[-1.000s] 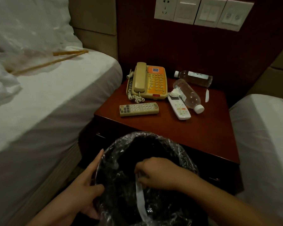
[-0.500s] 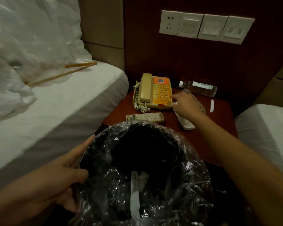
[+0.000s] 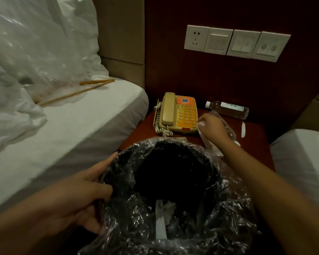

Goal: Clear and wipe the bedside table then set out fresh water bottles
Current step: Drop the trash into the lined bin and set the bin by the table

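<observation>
my left hand (image 3: 85,192) is clamped on the lined trash bin's (image 3: 228,208) rim while my right hand (image 3: 213,127) sits closed around a crumpled white scrap (image 3: 201,124) beside the phone (image 3: 179,113) on the bedside table (image 3: 254,144)

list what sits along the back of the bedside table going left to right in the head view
telephone → right hand reaching over a clear bottle → lying water bottle at the back → small white scrap

— What colours do you see?
— Your worktop (image 3: 254,142) is reddish-brown; the phone (image 3: 179,114) is cream with an orange keypad.
— And the bin liner (image 3: 226,208)?
— Clear over black; the bed (image 3: 72,126) is white.
</observation>
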Motion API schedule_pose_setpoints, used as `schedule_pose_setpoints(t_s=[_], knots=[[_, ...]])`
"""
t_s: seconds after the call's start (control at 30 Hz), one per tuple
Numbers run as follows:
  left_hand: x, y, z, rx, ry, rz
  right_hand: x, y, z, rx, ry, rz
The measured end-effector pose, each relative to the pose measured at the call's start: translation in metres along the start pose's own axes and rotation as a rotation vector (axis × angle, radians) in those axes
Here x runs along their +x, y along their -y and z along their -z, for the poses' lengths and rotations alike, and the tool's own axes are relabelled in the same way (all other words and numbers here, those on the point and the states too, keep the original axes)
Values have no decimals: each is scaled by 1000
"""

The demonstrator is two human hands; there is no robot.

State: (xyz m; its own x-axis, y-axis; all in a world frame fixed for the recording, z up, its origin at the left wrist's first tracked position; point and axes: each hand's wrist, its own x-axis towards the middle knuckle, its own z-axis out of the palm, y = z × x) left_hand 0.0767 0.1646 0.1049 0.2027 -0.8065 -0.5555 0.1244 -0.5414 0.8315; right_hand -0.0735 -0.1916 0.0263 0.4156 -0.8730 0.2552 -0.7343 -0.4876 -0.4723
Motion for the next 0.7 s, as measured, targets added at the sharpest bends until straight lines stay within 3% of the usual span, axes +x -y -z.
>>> schedule_pose_setpoints(t_s=[0.1, 0.2, 0.37, 0.53, 0.7], knots=[[1, -2, 0, -31, -12, 8, -30, 40, 44, 380, -59, 77], [2, -5, -1, -27, -12, 14, -77, 84, 86, 511, 54, 277], [2, -3, -4, -11, -60, 17, -140, 112, 91, 248, 422, 535], [1, 8, -6, -28, -64, 12, -155, 98, 66, -70, 679, 572], [3, 14, -6, -20, -79, -6, -150, 93, 73, -13, 608, 552]])
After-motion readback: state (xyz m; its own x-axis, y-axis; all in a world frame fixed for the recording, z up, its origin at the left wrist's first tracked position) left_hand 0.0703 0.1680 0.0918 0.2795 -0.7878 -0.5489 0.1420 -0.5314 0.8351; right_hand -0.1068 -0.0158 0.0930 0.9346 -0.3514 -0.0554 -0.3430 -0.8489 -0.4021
